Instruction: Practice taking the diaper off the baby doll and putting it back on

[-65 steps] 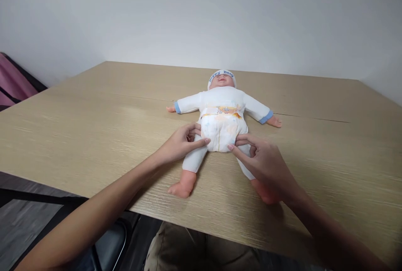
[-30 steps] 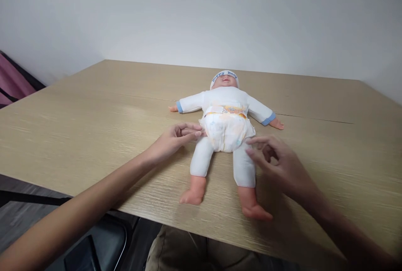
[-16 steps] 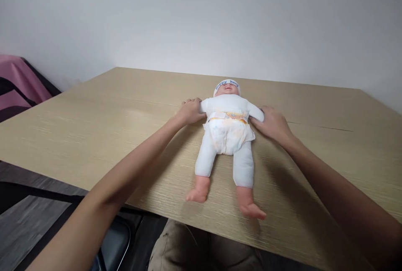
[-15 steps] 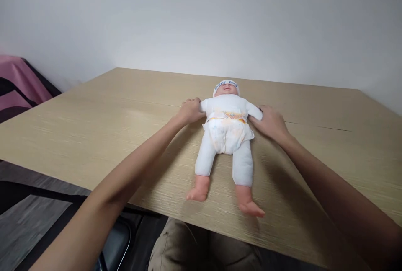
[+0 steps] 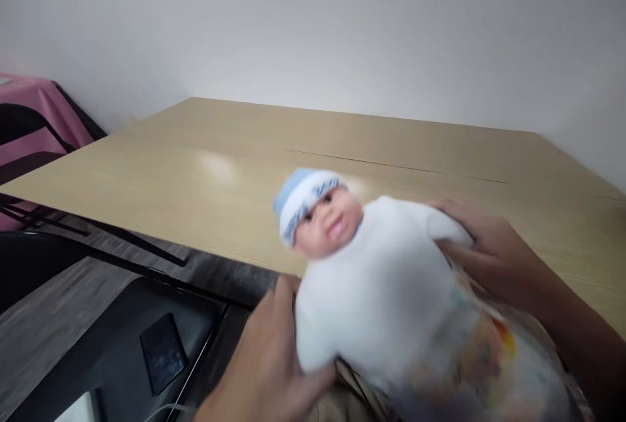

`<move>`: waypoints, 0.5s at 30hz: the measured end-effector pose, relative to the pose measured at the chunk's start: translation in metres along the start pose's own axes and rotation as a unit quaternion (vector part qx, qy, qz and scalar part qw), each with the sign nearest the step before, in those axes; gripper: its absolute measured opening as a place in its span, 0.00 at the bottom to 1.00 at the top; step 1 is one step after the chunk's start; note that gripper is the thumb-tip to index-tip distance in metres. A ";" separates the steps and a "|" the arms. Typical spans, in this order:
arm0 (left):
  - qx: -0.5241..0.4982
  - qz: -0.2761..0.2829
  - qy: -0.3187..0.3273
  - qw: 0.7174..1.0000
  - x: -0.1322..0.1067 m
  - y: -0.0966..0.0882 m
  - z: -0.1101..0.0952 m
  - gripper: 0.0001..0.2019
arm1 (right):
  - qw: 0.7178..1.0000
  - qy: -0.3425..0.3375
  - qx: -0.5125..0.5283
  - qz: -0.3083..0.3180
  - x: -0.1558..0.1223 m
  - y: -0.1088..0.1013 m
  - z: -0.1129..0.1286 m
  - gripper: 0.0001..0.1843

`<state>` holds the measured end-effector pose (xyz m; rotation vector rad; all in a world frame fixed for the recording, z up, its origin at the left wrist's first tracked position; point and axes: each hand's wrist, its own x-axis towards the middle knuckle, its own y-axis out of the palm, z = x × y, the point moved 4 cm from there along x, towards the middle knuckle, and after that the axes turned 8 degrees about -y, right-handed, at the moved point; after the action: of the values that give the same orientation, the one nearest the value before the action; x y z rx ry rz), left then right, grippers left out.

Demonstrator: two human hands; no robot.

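Note:
A baby doll with a white cloth body and a blue and white cap is held up at the table's near edge, tilted with its head to the upper left. My left hand is closed around one of the doll's arms at the lower left. On the other side, my right hand grips the other arm. A printed diaper wraps the doll's lower body, blurred by motion. The doll's legs are out of sight.
The wooden table stretches back to a white wall. To the left, a black chair seat carries a dark phone and a white object. A pink cloth hangs at the far left.
Both hands have lifted the doll off the tabletop and brought it closer to me. It has turned so its head points up and left. My view has shifted left.

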<state>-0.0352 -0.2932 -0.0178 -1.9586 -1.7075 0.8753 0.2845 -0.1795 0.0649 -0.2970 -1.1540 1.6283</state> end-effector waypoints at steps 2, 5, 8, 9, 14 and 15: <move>-0.003 0.037 -0.025 0.999 -0.047 0.023 0.030 0.29 | 0.998 -0.015 0.034 0.045 -0.039 0.011 0.028 0.17; 0.002 0.060 -0.053 0.997 -0.093 0.037 0.066 0.30 | 0.993 -0.003 0.077 0.093 -0.090 0.047 0.054 0.22; 0.002 0.079 -0.073 0.994 -0.114 0.039 0.092 0.25 | 0.991 0.052 0.092 0.083 -0.127 0.094 0.056 0.21; 0.005 0.087 -0.077 0.993 -0.116 0.039 0.100 0.23 | 0.989 0.072 0.101 0.079 -0.136 0.112 0.051 0.20; -0.022 0.149 -0.091 0.984 -0.097 0.050 0.145 0.22 | 0.973 0.137 0.167 0.076 -0.166 0.196 0.000 0.19; -0.056 0.167 -0.100 0.979 -0.091 0.054 0.156 0.24 | 0.968 0.145 0.184 0.084 -0.170 0.210 -0.011 0.19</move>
<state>-0.1073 -0.4075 -0.1487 -2.3488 -1.5868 1.1490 0.2327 -0.3098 -0.1660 -0.3840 -0.6024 1.8382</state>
